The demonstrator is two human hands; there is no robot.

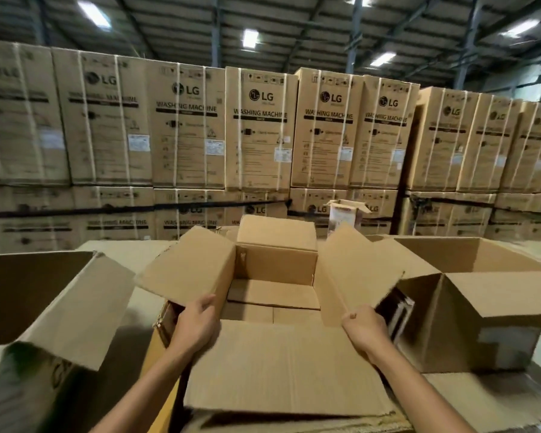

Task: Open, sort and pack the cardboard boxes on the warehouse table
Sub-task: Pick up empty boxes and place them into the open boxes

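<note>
Gaping plain brown box (275, 267), flaps (188, 264) splayed, left hand (197, 325) and right hand (364, 331) each gripping a side wall.

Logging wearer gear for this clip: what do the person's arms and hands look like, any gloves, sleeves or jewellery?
The left hand and right hand are bare, no gloves. The left forearm and right forearm are uncovered to the frame's bottom edge; no sleeve shows. No watch, ring or wristband is visible.

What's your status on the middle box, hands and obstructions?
Gripping middle box at its sides, left hand and right hand. Flaps open, inside looks empty. Crowded by left box and right box at the side flaps.
</note>
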